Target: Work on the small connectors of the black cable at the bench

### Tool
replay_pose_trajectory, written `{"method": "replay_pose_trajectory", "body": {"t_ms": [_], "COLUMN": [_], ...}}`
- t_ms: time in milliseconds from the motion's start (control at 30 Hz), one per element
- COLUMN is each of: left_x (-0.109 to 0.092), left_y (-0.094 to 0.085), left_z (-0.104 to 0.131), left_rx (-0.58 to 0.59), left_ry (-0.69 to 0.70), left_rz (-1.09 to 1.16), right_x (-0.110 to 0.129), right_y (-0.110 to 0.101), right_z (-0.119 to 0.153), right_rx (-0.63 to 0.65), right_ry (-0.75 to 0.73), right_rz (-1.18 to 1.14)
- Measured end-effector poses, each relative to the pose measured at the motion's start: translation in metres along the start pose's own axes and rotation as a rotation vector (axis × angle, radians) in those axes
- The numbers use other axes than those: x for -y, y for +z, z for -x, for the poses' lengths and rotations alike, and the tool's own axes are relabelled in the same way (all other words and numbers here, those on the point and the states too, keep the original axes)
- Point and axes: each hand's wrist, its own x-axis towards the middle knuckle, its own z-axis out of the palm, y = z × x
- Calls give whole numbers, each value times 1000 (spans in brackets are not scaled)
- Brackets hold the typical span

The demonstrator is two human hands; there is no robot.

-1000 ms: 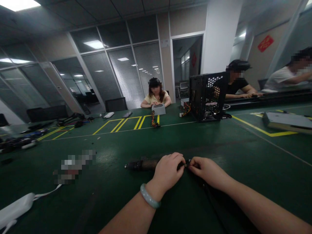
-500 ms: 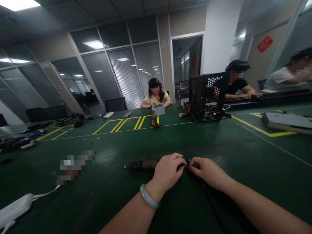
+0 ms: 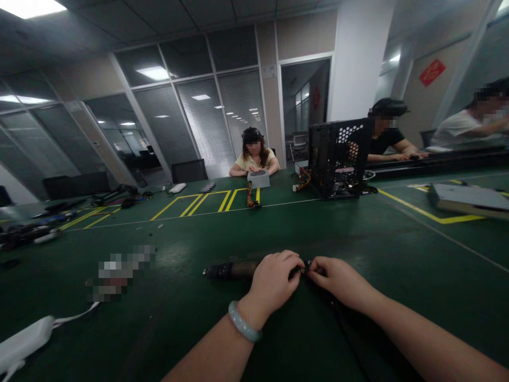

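An electric screwdriver (image 3: pixel 243 269) with a dark ringed nose and brownish body lies on the green table, its tip pointing left. Over its rear part my left hand (image 3: pixel 273 280) is curled, thumb and fingers closed around the end; a jade-coloured bangle circles that wrist. Close beside it, my right hand (image 3: pixel 338 280) pinches the small dark end of a black cable (image 3: pixel 345 318) that trails down toward me. The fingertips of both hands almost meet. Exactly how the cable end and the screwdriver's rear join is hidden by the fingers.
A white power bank (image 3: pixel 26 342) with a white cable lies at the lower left. Beyond stand a black computer case (image 3: pixel 338 159) and a power supply (image 3: pixel 260 179) before a seated person. A grey flat metal box (image 3: pixel 473 199) lies at the right; cable bundles (image 3: pixel 27 231) at the left.
Almost nothing differs. Between my fingertips a little more of the small cable end shows; both hands and the screwdriver stay in the same place.
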Motion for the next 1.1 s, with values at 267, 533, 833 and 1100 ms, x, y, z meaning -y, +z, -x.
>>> {"method": "replay_pose_trajectory", "body": {"t_ms": [267,533,833,1100], "left_x": [0,-1,-1,-1], "left_y": [0,0,-2,2], "left_z": [0,0,-2,-2], "left_rx": [0,0,23,-6], "left_ry": [6,-64,23,-60], "left_rz": [5,-2,-10,-10], "right_x": [2,1,1,3], "right_y": [0,0,0,-2], "right_z": [0,0,0,2], "right_rx": [4,3,-6,-12], "right_ry": [-1,3,-8,8], "right_rz": [10,12,0,7]}}
